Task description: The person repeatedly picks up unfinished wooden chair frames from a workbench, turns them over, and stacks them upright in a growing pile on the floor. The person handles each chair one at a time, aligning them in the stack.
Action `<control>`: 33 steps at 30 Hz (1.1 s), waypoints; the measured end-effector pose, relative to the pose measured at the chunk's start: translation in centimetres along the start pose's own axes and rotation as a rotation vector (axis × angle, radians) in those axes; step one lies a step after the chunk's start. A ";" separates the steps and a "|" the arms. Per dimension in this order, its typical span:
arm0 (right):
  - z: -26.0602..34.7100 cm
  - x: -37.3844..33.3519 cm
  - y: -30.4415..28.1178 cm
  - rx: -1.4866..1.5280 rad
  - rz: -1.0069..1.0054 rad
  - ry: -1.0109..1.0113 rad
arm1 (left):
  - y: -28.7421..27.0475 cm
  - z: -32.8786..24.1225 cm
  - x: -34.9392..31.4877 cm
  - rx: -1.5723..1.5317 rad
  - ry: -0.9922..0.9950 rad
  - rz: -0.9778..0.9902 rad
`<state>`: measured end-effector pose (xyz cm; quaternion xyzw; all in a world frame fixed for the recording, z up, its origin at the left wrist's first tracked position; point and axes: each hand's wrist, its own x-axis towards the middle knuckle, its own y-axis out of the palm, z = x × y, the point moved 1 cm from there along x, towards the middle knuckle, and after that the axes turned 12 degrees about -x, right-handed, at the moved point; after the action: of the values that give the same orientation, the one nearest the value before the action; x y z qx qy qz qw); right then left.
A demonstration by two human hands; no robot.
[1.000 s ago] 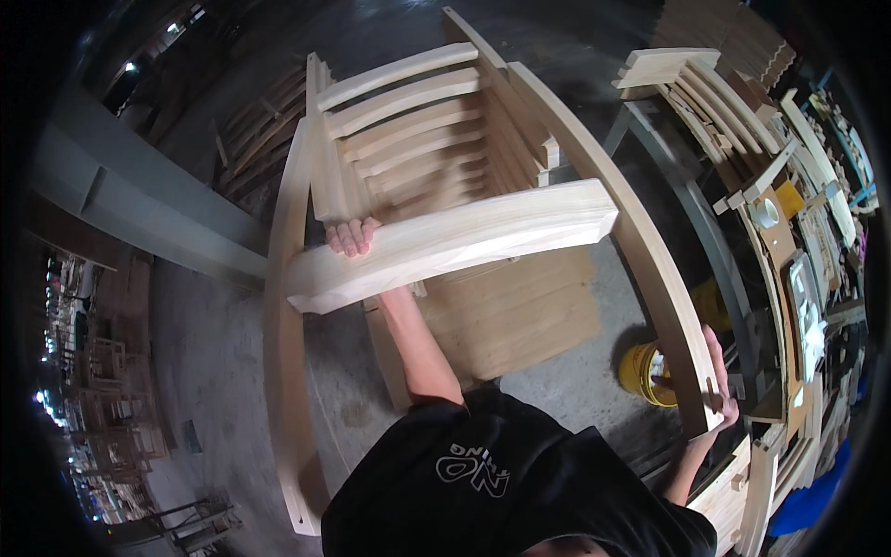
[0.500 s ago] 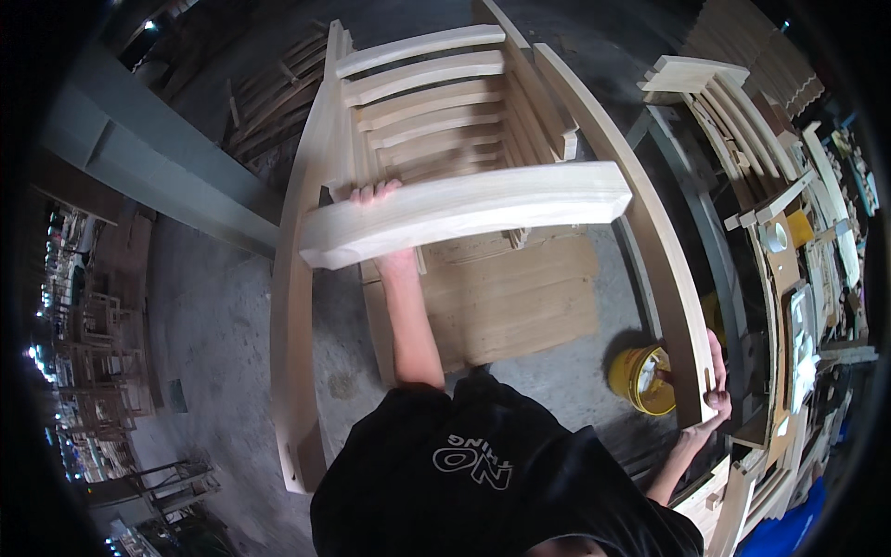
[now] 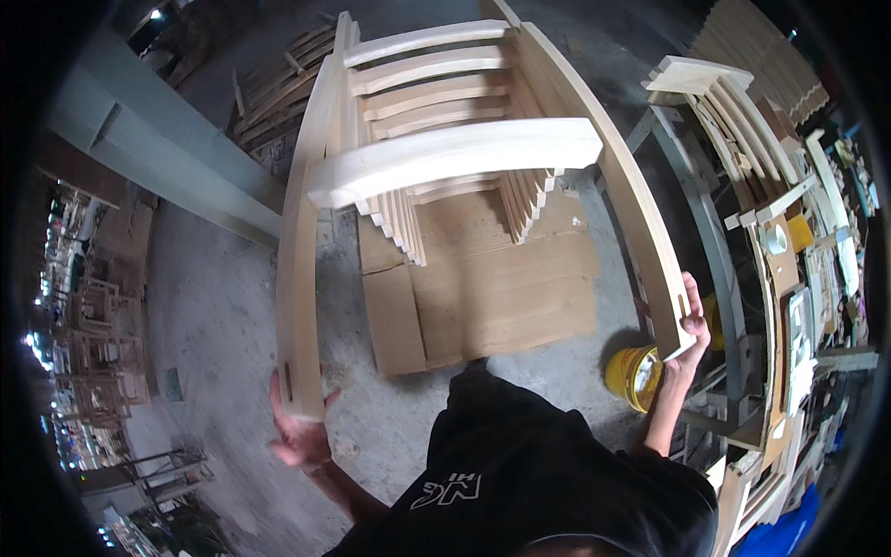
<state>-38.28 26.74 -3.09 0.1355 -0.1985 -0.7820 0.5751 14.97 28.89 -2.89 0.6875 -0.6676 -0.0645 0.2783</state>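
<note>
A pale wooden frame (image 3: 299, 278) with two long side rails and a wide curved crosspiece (image 3: 455, 156) stretches away from me. My left hand (image 3: 302, 438) is at the near end of the left rail, fingers on one side and thumb on the other, slightly blurred. On the opposite side, my right hand (image 3: 691, 327) grips the near end of the right rail (image 3: 640, 227), with its thumb beside a slot. A similar slot shows in the left rail. Behind the wide crosspiece, several curved slats (image 3: 432, 65) span similar wooden frames stacked close together.
Flattened cardboard (image 3: 501, 297) lies on the concrete floor. A yellow bucket (image 3: 633, 376) stands beside my right forearm. Further right are a metal stand (image 3: 691, 176) and a cluttered bench (image 3: 778, 325). A grey beam (image 3: 176, 153) slants in at the left.
My left hand has left the wide crosspiece and come to the left rail's near end. The frame has shifted away from me, and my right hand has moved with it.
</note>
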 end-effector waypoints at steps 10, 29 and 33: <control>-2.8 10.8 2.7 -0.252 0.000 -0.011 | 0.3 5.8 10.6 0.716 0.110 -0.518; -2.0 35.8 8.7 -0.439 0.012 -0.137 | 2.1 10.3 34.8 0.658 0.278 -0.329; -2.3 38.8 8.9 -0.617 -0.276 -0.311 | 1.2 13.4 38.6 0.792 0.017 -0.275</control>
<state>-41.41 -12.91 -0.38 -0.1392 -0.0185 -0.8865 0.4409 11.64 -11.83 -2.61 0.8247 -0.5405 0.1662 -0.0134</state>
